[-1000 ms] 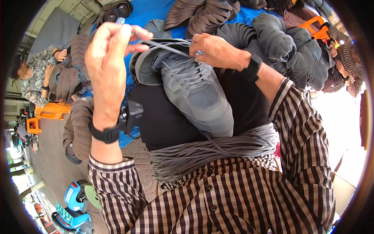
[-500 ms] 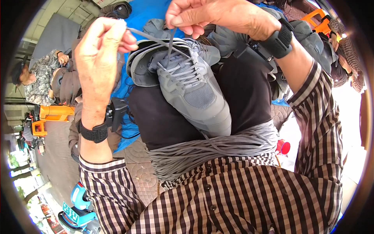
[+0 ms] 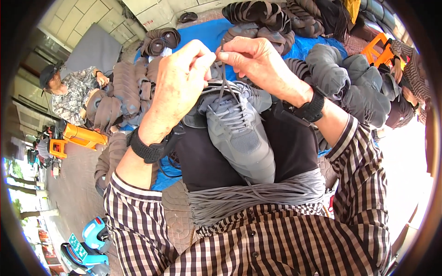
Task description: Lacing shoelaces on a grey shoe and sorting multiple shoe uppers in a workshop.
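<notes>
A grey sneaker (image 3: 248,149) lies on my lap, toe toward me, with laces threaded through its eyelets. Above its opening, my left hand (image 3: 182,83) pinches one end of the grey shoelace (image 3: 223,87). Close on the right, my right hand (image 3: 260,64) grips the lace too, a short tip poking up between thumb and finger. The two lace strands run up from the shoe and cross. Other grey shoes sit just behind it, partly hidden by my hands. Across my waist lies a thick bundle of grey laces (image 3: 258,195).
Piles of grey shoes (image 3: 327,69) stand on the right, and brown shoes (image 3: 124,87) on the left, around a blue tarp (image 3: 198,32). A person in camouflage (image 3: 76,92) sits at left beside an orange stool (image 3: 85,135). Another person's hands (image 3: 407,94) show at far right.
My hands have come closer together, and the lace ends now meet near each other above the shoe. The view has shifted, showing more of the tarp and piles behind.
</notes>
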Available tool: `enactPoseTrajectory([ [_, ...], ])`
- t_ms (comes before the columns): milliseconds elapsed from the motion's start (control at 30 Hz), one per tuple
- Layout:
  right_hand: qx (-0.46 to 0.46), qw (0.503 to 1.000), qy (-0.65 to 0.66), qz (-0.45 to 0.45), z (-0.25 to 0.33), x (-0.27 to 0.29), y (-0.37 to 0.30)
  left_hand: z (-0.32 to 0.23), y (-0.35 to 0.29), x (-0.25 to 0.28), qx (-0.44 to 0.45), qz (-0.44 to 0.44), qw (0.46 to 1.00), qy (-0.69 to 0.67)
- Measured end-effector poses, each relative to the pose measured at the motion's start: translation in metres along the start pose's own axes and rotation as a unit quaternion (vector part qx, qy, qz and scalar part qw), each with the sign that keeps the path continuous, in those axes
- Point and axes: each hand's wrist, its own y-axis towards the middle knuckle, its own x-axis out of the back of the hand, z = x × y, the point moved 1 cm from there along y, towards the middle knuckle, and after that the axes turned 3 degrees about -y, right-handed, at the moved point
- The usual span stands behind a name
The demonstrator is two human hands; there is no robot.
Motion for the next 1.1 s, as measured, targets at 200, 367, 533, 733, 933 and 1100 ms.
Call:
enactPoseTrajectory([
  [200,-0.061,0.997,0.005,0.045,0.003,-0.001,0.002,-0.003,0.022,0.002,-0.012,0.005,0.999,0.038],
  [367,-0.088,0.986,0.120,0.073,-0.008,0.002,0.006,-0.007,0.037,-0.001,-0.055,0.034,0.991,0.116],
  [533,-0.066,0.990,0.087,0.088,-0.013,0.011,0.010,-0.010,0.034,-0.007,-0.013,0.036,0.996,0.078],
  [733,-0.108,0.974,0.157,0.123,0.002,0.005,0.006,0.060,-0.048,-0.040,-0.005,0.022,0.996,0.083],
  [933,0.106,0.987,0.000,0.122,0.025,-0.029,-0.003,0.122,-0.094,-0.058,0.132,0.030,0.990,0.036],
  [1100,0.221,0.963,-0.035,0.152,0.046,-0.061,0.004,0.138,-0.102,-0.054,-0.027,0.069,0.977,0.198],
])
